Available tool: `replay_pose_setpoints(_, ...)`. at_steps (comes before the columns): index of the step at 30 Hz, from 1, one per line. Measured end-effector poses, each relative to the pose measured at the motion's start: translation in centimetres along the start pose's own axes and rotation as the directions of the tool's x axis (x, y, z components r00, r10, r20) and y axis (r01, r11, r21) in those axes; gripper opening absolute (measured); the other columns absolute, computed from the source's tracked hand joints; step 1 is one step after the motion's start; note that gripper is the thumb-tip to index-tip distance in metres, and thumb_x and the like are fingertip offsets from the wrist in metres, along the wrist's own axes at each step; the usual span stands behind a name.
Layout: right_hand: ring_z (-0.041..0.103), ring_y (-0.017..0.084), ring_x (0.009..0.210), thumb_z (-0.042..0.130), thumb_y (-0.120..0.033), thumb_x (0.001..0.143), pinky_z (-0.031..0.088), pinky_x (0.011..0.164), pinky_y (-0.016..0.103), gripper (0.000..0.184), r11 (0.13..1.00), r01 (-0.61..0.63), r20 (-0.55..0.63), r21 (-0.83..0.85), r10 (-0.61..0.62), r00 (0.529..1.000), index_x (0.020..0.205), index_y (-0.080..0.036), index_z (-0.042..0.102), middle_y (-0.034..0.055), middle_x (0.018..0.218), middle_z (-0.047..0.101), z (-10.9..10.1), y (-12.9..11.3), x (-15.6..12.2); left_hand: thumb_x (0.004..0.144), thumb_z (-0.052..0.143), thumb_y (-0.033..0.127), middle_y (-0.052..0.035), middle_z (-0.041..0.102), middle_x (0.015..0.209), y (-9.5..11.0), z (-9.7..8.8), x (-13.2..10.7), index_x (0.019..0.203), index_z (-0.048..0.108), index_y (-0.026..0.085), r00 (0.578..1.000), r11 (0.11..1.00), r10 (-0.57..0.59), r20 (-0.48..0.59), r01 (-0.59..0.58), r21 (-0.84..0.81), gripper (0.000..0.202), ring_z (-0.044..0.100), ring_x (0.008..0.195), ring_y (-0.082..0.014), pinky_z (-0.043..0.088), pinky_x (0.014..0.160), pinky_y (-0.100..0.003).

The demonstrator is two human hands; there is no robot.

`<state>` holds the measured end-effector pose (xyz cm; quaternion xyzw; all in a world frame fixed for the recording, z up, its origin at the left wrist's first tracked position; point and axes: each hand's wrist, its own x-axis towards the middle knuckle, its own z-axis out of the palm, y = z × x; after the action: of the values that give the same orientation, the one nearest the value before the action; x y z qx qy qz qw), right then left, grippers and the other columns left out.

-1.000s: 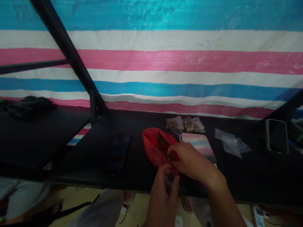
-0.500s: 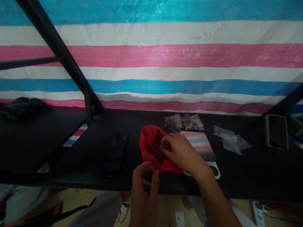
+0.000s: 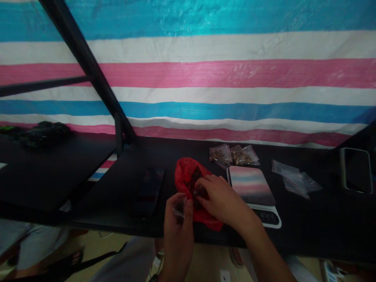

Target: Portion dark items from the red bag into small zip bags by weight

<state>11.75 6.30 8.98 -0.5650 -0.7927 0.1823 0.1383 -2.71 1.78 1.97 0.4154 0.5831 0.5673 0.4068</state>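
My left hand [image 3: 178, 227] holds a small clear zip bag [image 3: 178, 207], its mouth parted between thumb and fingers, at the near side of a red plastic bag [image 3: 182, 168]. Inside the red bag lies dark, loose, dried-looking material [image 3: 196, 174]. Fingers curled, my right hand [image 3: 216, 197] reaches into the opening, closed around something dark and partly see-through that I cannot make out. Right of the red bag is a digital scale [image 3: 252, 186] with a shiny plate and white body.
Filled zip bags [image 3: 220, 153] lie behind the scale. Flat clear bags [image 3: 295, 178] are to its right, then a phone [image 3: 357, 170]. A dark flat device [image 3: 149, 190] rests at left on the black table [image 3: 117, 188]. Striped sheeting [image 3: 205, 74] hangs behind; a slanted black bar [image 3: 88, 66] stands left.
My right hand has moved lower and nearer my left hand, within the red bag. The red bag's near edge has shifted off the scale. The view has turned slightly left.
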Motion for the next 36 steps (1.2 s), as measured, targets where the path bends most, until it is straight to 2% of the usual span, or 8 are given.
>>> replay_pose_setpoints(7, 0.07, 0.022, 0.099, 0.071, -0.006, 0.087, 0.046, 0.088, 0.033, 0.023, 0.989, 0.016, 0.048, 0.146, -0.023, 0.999, 0.1, -0.024, 0.075, 0.0021, 0.105, 0.078, -1.2, 1.3, -1.3, 0.087, 0.071, 0.072, -0.0064, 0.073, 0.101, 0.1, 0.2, -0.2, 0.113, 0.065, 0.022, 0.999, 0.999, 0.043, -0.027, -0.043, 0.004, 0.057, 0.071, 0.091, -0.0229, 0.059, 0.081, -0.036)
replay_pose_setpoints(13, 0.067, 0.029, 0.112, 0.074, -0.015, 0.093, 0.046, 0.099, 0.042, 0.018, 0.996, -0.072, -0.03, -0.06, 0.07, 0.997, 0.111, -0.021, 0.074, 0.0089, 0.116, 0.075, -1.0, 1.5, -0.4, 0.082, 0.073, 0.076, -0.0047, 0.071, 0.096, 0.8, -0.6, 0.4, 0.111, 0.065, 0.022, 0.99, 0.997, 0.055, -0.13, -0.047, 0.063, 0.062, 0.071, 0.087, -0.0231, 0.059, 0.078, -0.036)
replay_pose_setpoints(16, 0.065, 0.032, 0.118, 0.072, -0.02, 0.097, 0.045, 0.101, 0.045, 0.019, 0.985, -0.101, -0.079, -0.142, 0.091, 0.993, 0.116, -0.02, 0.073, 0.0113, 0.122, 0.074, -0.3, 0.9, 0.5, 0.083, 0.074, 0.073, -0.0048, 0.071, 0.098, 1.1, -0.7, 0.8, 0.113, 0.064, 0.022, 0.997, 0.999, 0.023, -0.075, -0.02, 0.036, 0.06, 0.071, 0.089, -0.0229, 0.059, 0.08, -0.036)
replay_pose_setpoints(20, 0.066, 0.032, 0.12, 0.066, -0.024, 0.102, 0.045, 0.102, 0.046, 0.024, 0.98, -0.13, -0.118, -0.152, 0.113, 0.987, 0.124, -0.019, 0.072, 0.0142, 0.126, 0.074, 0.9, -0.1, 1.2, 0.087, 0.073, 0.069, -0.0049, 0.071, 0.097, 1.1, -0.5, 1.5, 0.113, 0.064, 0.022, 1.0, 1.0, -0.006, -0.005, 0.006, -0.012, 0.055, 0.07, 0.091, -0.0237, 0.059, 0.074, -0.034)
replay_pose_setpoints(27, 0.071, 0.028, 0.118, 0.068, -0.024, 0.1, 0.045, 0.104, 0.04, 0.018, 0.994, -0.057, -0.049, 0.096, 0.062, 0.997, 0.116, -0.021, 0.076, 0.0081, 0.119, 0.08, 1.4, -0.2, 1.4, 0.08, 0.08, 0.069, -0.0039, 0.071, 0.096, 0.8, 0.3, 2.4, 0.107, 0.065, 0.022, 0.999, 0.986, -0.028, -0.031, 0.023, -0.164, 0.056, 0.07, 0.088, -0.0207, 0.059, 0.075, -0.031)
replay_pose_setpoints(29, 0.072, 0.026, 0.117, 0.068, -0.023, 0.099, 0.046, 0.103, 0.037, 0.018, 0.984, -0.053, -0.054, 0.173, 0.063, 0.997, 0.115, -0.022, 0.077, 0.0073, 0.119, 0.081, 1.2, 0.1, 1.3, 0.079, 0.081, 0.069, -0.0025, 0.071, 0.093, 1.1, 0.4, 2.4, 0.107, 0.066, 0.021, 0.998, 0.982, -0.045, -0.039, 0.037, -0.188, 0.057, 0.066, 0.079, -0.0173, 0.056, 0.068, -0.027)
replay_pose_setpoints(33, 0.077, 0.022, 0.104, 0.066, -0.023, 0.098, 0.05, 0.09, 0.031, 0.019, 0.938, -0.09, -0.043, 0.334, 0.111, 0.993, 0.112, -0.023, 0.078, 0.0048, 0.112, 0.083, 0.9, 0.8, 1.1, 0.076, 0.082, 0.071, 0.0019, 0.064, 0.081, 1.9, 0.3, 2.5, 0.106, 0.066, 0.021, 0.996, 0.978, -0.076, -0.048, 0.065, -0.196, 0.06, 0.054, 0.062, -0.0126, 0.046, 0.052, -0.024)
replay_pose_setpoints(36, 0.077, 0.02, 0.093, 0.065, -0.026, 0.098, 0.051, 0.08, 0.029, 0.017, 0.89, -0.114, -0.009, 0.441, 0.131, 0.991, 0.11, -0.023, 0.077, 0.0033, 0.103, 0.083, 0.7, 1.8, 0.9, 0.075, 0.083, 0.069, 0.0017, 0.065, 0.084, 2.2, 0.1, 2.9, 0.106, 0.066, 0.021, 0.996, 0.977, -0.07, -0.06, 0.056, -0.206, 0.06, 0.058, 0.068, -0.0136, 0.049, 0.058, -0.024)
